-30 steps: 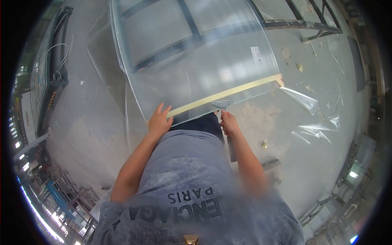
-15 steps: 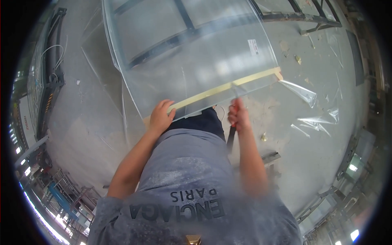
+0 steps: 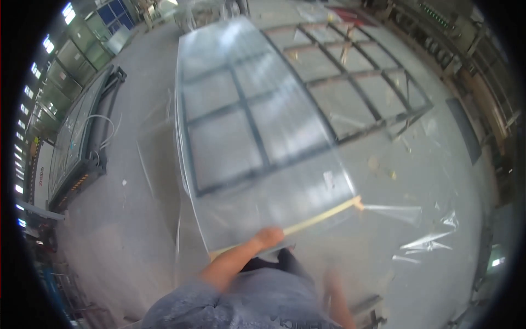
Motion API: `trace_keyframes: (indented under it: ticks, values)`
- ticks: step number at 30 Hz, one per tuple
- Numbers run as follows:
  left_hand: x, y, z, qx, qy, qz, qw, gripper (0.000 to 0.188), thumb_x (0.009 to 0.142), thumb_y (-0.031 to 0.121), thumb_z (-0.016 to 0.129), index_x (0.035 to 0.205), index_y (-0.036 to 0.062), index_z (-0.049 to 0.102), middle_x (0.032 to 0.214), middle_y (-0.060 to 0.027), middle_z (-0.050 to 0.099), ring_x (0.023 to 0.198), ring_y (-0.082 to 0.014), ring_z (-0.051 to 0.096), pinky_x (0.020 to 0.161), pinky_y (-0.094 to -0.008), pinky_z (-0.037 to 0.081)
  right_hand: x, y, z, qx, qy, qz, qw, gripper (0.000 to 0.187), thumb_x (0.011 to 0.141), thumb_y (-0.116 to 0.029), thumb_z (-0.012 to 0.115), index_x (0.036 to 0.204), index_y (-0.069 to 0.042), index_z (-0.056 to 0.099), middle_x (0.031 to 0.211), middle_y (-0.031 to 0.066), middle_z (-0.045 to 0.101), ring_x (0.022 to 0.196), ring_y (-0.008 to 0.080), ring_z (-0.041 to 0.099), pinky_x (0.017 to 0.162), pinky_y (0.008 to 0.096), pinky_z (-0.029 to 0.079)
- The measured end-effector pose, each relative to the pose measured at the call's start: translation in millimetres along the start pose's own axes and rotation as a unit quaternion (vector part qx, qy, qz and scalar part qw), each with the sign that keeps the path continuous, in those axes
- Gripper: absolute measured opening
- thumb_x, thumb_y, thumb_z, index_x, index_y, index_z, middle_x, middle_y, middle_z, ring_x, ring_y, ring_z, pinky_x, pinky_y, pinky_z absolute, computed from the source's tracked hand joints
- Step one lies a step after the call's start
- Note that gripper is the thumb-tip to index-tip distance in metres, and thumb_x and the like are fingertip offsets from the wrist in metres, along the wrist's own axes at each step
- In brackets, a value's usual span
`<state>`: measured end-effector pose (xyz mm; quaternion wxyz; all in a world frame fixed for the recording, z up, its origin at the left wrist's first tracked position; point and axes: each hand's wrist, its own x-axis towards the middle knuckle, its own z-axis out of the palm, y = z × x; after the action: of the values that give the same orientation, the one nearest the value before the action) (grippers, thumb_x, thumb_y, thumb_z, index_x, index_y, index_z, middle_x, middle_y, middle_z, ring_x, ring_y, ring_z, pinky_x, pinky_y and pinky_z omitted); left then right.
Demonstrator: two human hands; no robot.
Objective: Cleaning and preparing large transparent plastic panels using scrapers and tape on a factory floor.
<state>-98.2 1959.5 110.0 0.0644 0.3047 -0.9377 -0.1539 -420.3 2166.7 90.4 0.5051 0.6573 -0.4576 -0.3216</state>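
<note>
A long, clear ribbed plastic sheet (image 3: 263, 200) lies over a dark metal frame (image 3: 255, 131), its near end reaching toward my body. A strip of pale yellow tape (image 3: 320, 219) runs across that near end. My left hand (image 3: 268, 237) is on the tape, near the middle of the end, with the fingers curled closed; what they grip is hidden. My right hand (image 3: 332, 277) is low beside my right hip, smeared by motion, so its fingers and anything in them cannot be made out.
More of the dark frame (image 3: 378, 115) extends bare to the right of the sheet. Crumpled clear film (image 3: 430, 241) lies on the floor at right. A low rack (image 3: 82, 164) with a white cable stands at left. A dark metal piece (image 3: 367, 304) is near my right side.
My view has tilted up, showing the sheet's far end. My left hand has shifted right along the tape and curled closed. My right hand, earlier on a red-and-black handled tool, has dropped back beside me.
</note>
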Motion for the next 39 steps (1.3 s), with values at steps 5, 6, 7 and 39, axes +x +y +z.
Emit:
trace_keyframes:
  ticks: [5,6,7,39]
  values:
    - [34,-2,-46,0.028,-0.087,-0.004,0.996,0.013,0.086,0.013,0.054,0.088,0.003,0.062,0.087,-0.0128,0.062,0.079,-0.0301,0.068,0.065,-0.0425,0.057,41,78,5,0.86,-0.361,0.319,0.168,0.042,0.101,-0.047,0.05,0.08,-0.011,0.049,0.056,0.0009,0.047,0.037,0.0129,0.044,0.033,0.0299,0.036]
    - [38,-4,-52,0.034,-0.124,-0.007,0.992,0.013,0.086,0.013,0.054,0.089,0.0021,0.061,0.086,-0.0133,0.061,0.078,-0.0303,0.068,0.064,-0.0426,0.057,52,80,9,0.862,-0.355,0.321,0.168,0.042,0.101,-0.047,0.05,0.08,-0.011,0.049,0.056,0.0009,0.047,0.037,0.0129,0.044,0.033,0.0299,0.036]
    - [44,-9,-59,0.04,-0.122,-0.006,0.992,0.013,0.086,0.013,0.054,0.089,0.0021,0.061,0.086,-0.0133,0.061,0.078,-0.0303,0.068,0.064,-0.0426,0.057,67,80,14,0.861,-0.329,0.334,0.196,0.04,0.1,-0.044,0.052,0.082,-0.009,0.051,0.057,0.0015,0.048,0.037,0.0137,0.045,0.034,0.0311,0.037]
    - [54,55,-69,-0.345,0.026,-0.56,0.753,0.032,0.095,0.031,0.059,0.099,0.0025,0.074,0.078,-0.0094,0.072,0.069,-0.017,0.069,0.067,-0.0308,0.053,223,310,318,0.692,-0.124,0.565,0.432,0.036,0.087,-0.04,0.074,0.095,-0.005,0.075,0.065,0.004,0.064,0.064,0.0136,0.055,0.062,0.0342,0.046]
